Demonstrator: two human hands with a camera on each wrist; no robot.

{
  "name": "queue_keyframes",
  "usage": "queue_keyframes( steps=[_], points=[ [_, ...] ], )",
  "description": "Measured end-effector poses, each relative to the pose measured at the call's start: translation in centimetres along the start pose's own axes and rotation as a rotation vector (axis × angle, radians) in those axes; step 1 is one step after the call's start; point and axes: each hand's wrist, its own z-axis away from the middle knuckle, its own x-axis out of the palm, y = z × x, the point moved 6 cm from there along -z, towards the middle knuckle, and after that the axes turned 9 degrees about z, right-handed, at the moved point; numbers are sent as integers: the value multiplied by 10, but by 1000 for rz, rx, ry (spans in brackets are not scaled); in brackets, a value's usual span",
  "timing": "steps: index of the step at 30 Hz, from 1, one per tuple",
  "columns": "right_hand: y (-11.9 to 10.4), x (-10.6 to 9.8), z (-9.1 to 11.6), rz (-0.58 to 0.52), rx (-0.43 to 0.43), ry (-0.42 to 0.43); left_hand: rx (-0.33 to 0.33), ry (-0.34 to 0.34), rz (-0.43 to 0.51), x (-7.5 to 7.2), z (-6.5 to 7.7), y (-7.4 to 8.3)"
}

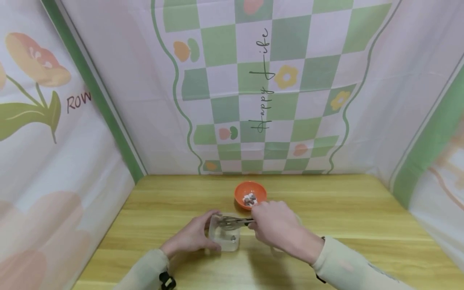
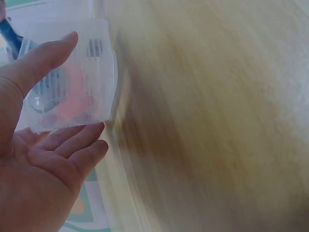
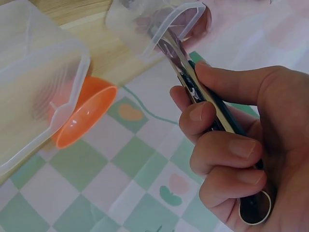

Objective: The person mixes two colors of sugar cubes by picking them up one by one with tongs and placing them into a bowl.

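Note:
My left hand [image 1: 195,234] holds a clear plastic container [image 1: 230,246] from its left side, thumb on the near wall and fingers at the far one. A small dark piece [image 1: 233,238] lies inside. Metal tongs [image 3: 181,60] with dark handle parts are gripped in my right hand [image 1: 275,223], its fingers wrapped round them. Their slotted head [image 1: 227,222] reaches into the container; whether it pinches anything cannot be made out. Just beyond stands an orange bowl [image 1: 250,185] with several white and brown pieces [image 1: 250,199].
A second clear container [image 3: 67,106] stands on the wooden table [image 1: 181,193], mostly hidden under my right hand in the head view. Printed cloth [image 1: 290,108] hangs behind the table's far edge and along both sides.

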Motion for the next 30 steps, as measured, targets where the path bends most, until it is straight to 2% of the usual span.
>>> queue_keyframes(
  steps=[9, 13, 20, 30],
  points=[
    [9, -2, 7, -13, 14, 42, -10, 5, -5, -1, 0, 0],
    [12, -2, 11, -52, 26, 33, -18, 9, 0, -1, 0, 0],
    [18, -5, 19, -57, 39, 43, -31, 15, 0, -1, 0, 0],
    [24, -8, 27, -106, 52, 78, -21, 21, -5, -1, 0, 0]
  ],
)
